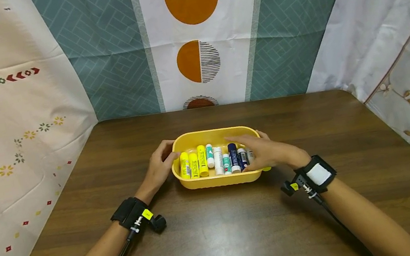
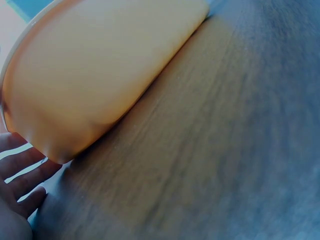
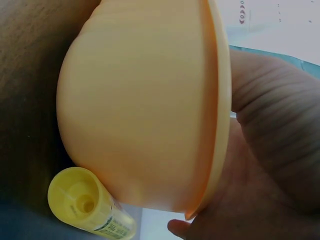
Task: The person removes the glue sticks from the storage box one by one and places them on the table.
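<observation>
A yellow plastic basket [image 1: 220,181] stands on the table, holding a row of glue sticks: yellow ones [image 1: 202,161] at left, white and teal ones [image 1: 218,161] in the middle, dark blue ones [image 1: 233,158] at right. My left hand [image 1: 159,166] holds the basket's left end, thumb at the rim and fingers against the outer wall [image 2: 90,75]. Over the right end, my right hand [image 1: 266,150] spreads its thumb and fingers into the basket around the right-hand sticks, partly covering them. Outside that end, a yellow glue stick [image 3: 80,200] lies beside the wall.
The brown wooden table [image 1: 224,234] extends around the basket. Patterned curtains [image 1: 108,49] hang behind it and at both sides. Each wrist wears a black strap [image 1: 128,212] with a small camera and a cable running along the forearm.
</observation>
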{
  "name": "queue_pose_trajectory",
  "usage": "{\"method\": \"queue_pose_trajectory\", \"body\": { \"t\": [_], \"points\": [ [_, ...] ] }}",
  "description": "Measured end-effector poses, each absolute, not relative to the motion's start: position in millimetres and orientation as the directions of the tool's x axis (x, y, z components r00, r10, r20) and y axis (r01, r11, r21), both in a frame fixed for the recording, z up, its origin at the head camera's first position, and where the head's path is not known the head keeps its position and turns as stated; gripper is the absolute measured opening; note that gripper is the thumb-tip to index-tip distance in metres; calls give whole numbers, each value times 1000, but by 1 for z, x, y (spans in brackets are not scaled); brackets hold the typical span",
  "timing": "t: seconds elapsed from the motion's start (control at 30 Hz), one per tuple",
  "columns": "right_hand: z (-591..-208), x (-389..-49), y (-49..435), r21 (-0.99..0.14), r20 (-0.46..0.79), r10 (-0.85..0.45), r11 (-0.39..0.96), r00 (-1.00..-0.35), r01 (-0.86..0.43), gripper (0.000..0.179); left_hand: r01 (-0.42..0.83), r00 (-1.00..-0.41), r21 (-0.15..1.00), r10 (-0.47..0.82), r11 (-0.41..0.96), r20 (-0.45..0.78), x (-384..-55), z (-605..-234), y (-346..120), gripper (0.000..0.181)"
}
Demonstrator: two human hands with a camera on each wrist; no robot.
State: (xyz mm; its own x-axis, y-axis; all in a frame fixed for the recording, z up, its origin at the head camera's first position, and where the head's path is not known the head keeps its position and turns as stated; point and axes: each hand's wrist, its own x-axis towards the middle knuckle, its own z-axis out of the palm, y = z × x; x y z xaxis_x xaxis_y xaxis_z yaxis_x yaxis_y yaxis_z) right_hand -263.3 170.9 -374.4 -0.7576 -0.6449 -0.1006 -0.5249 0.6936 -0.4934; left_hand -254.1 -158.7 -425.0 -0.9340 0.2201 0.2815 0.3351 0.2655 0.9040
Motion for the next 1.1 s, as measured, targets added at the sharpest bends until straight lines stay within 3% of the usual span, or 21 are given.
{"method": "queue_pose_trajectory", "body": {
  "t": [0.63, 1.1],
  "points": [
    [-376, -263, 167, -426, -183, -608, 757, -773, -495, 101, 322, -937, 913, 225, 250, 268, -252, -425, -156, 37],
    [-380, -258, 155, -289, -135, -547, 819, -826, -495, 95, 318, -939, 914, 220, 252, 265, -252, -425, -157, 37]
  ]
}}
